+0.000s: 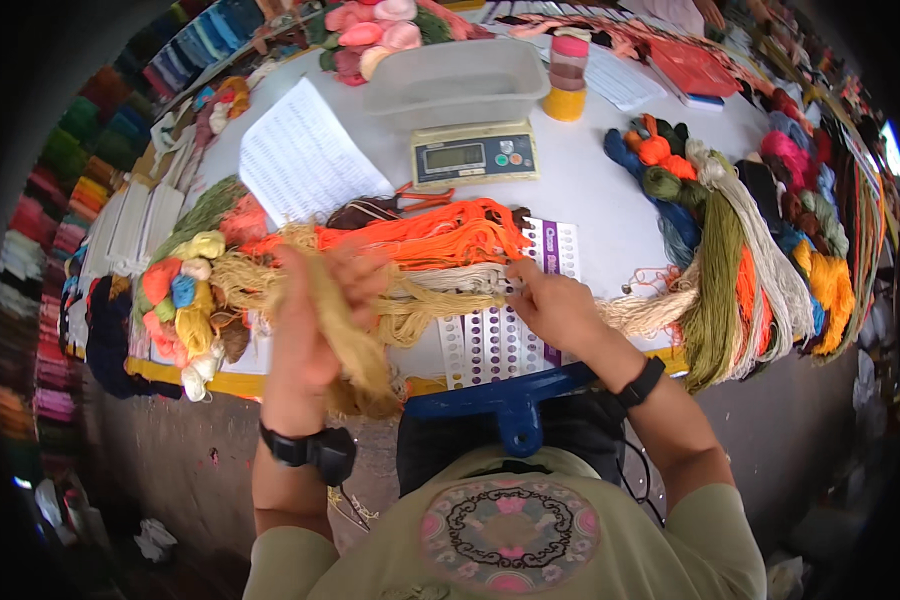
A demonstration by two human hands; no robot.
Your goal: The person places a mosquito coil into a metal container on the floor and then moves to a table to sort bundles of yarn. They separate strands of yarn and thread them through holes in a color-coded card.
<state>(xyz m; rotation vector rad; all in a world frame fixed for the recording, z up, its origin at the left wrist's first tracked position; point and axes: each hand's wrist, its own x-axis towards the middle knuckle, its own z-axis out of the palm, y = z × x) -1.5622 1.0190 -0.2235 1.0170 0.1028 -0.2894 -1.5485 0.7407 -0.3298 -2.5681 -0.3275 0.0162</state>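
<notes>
My left hand (315, 340), smeared by motion, holds a tan-yellow thread skein (355, 345) that runs over its palm and hangs toward the table's front edge. My right hand (555, 305) is closed in a pinch at the end of a pale yellow thread hank (435, 303), above a white-and-purple card with rows of holes (485, 345). Orange thread hanks (430, 235) lie just behind, with a cream hank (470, 278) between. Exactly which strands my right fingertips grip is hidden.
A digital scale (473, 155) carries a translucent plastic tub (460, 82). Nearby are printed sheets (305, 150), orange-handled scissors (420, 197) and stacked round containers (567, 80). Coloured yarn balls (185, 310) pile at left; green hanks (715, 285) hang over the right edge. A blue clamp-like piece (515, 395) sits at the front.
</notes>
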